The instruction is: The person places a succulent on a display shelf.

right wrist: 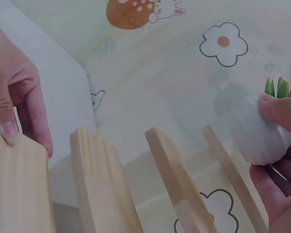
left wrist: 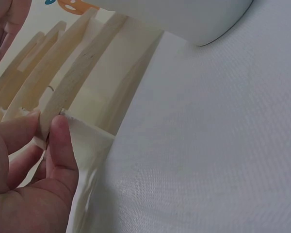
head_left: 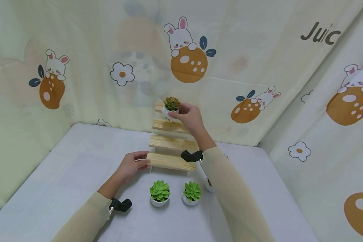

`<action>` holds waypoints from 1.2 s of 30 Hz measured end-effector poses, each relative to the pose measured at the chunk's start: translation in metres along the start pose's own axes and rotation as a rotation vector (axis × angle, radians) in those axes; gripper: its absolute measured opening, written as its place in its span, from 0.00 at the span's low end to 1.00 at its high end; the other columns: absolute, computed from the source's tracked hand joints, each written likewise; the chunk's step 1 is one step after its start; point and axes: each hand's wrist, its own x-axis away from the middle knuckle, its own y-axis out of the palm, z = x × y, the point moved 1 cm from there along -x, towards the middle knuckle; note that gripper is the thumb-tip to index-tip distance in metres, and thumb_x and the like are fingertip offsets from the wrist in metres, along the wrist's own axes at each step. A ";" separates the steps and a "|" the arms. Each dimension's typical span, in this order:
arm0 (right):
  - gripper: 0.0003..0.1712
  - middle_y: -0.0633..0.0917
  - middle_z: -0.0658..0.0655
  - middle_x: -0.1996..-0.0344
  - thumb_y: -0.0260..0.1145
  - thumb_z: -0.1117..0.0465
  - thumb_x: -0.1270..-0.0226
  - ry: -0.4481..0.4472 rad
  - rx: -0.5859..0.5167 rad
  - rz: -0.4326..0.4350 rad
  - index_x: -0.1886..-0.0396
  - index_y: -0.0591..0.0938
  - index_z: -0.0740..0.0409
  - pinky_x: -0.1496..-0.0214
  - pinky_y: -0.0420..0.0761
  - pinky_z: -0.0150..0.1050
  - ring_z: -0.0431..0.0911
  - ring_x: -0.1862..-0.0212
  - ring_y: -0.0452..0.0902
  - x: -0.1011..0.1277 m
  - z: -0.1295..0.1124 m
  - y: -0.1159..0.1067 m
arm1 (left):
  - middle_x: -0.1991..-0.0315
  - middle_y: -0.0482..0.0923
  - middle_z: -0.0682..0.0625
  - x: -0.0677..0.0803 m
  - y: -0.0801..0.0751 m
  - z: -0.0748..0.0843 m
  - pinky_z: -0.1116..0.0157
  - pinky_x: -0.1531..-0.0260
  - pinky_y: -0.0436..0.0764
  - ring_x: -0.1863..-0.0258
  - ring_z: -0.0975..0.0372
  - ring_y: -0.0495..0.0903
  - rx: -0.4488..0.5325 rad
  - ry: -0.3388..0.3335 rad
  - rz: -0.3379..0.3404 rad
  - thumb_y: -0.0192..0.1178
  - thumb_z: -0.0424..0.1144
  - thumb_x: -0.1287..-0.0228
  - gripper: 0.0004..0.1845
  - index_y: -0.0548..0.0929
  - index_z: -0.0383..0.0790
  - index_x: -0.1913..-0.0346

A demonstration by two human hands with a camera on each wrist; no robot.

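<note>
Filling the background, a pale curtain [head_left: 90, 27] printed with rabbits, orange fruit and white flowers hangs behind and beside a bench [head_left: 78, 154] covered in white. On the bench, near the curtain, stands a stepped wooden rack [head_left: 172, 143] with four light boards, each set higher and farther back than the one in front. Two beige sleeves come in from the near side, the right sleeve [head_left: 239, 191] reaching farther forward than the left sleeve [head_left: 84, 215]. The right hand [head_left: 191, 116] is up at the top board, its thumb and fingers clamped on the sides of a small white pot [head_left: 166, 113]. The left hand [head_left: 135, 164] pinches the left end of the lowest board, thumb on one face and fingertips on the other. A black wrist piece sits on each arm, one at the left wrist [head_left: 121, 205] and one at the right [head_left: 192, 156]. In front of the rack, two bright green plants stand upright in white pots, apart from each other: the left plant [head_left: 160, 191] and the right plant [head_left: 192, 191]. Just beside the latter, another pot [head_left: 210, 187] is mostly hidden by the right sleeve. The gripped pot is upright at the left part of the top board, though whether its base touches the wood I cannot tell; it holds a green rosette [head_left: 171, 104] tinged reddish brown.
</note>
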 end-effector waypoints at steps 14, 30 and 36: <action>0.24 0.89 0.59 0.51 0.78 0.52 0.38 0.010 0.021 0.038 0.45 0.86 0.56 0.52 0.88 0.39 0.46 0.53 0.84 -0.022 -0.003 0.006 | 0.39 0.75 0.29 0.000 0.000 0.000 0.66 0.54 0.91 0.59 0.63 0.84 -0.003 -0.001 -0.001 0.60 0.24 0.29 0.27 0.69 0.23 0.29; 0.26 0.88 0.57 0.47 0.78 0.53 0.38 0.086 0.071 0.084 0.42 0.85 0.58 0.38 0.85 0.43 0.48 0.45 0.83 -0.043 -0.004 0.014 | 0.41 0.76 0.31 -0.001 0.000 -0.001 0.68 0.55 0.90 0.59 0.64 0.84 0.007 -0.007 0.002 0.60 0.24 0.30 0.27 0.70 0.24 0.30; 0.26 0.88 0.58 0.47 0.78 0.53 0.38 0.092 0.106 0.100 0.43 0.85 0.59 0.39 0.85 0.43 0.48 0.45 0.82 -0.047 -0.003 0.017 | 0.41 0.76 0.30 -0.001 0.000 0.000 0.68 0.55 0.90 0.60 0.64 0.84 0.004 0.006 0.000 0.60 0.23 0.30 0.27 0.70 0.23 0.30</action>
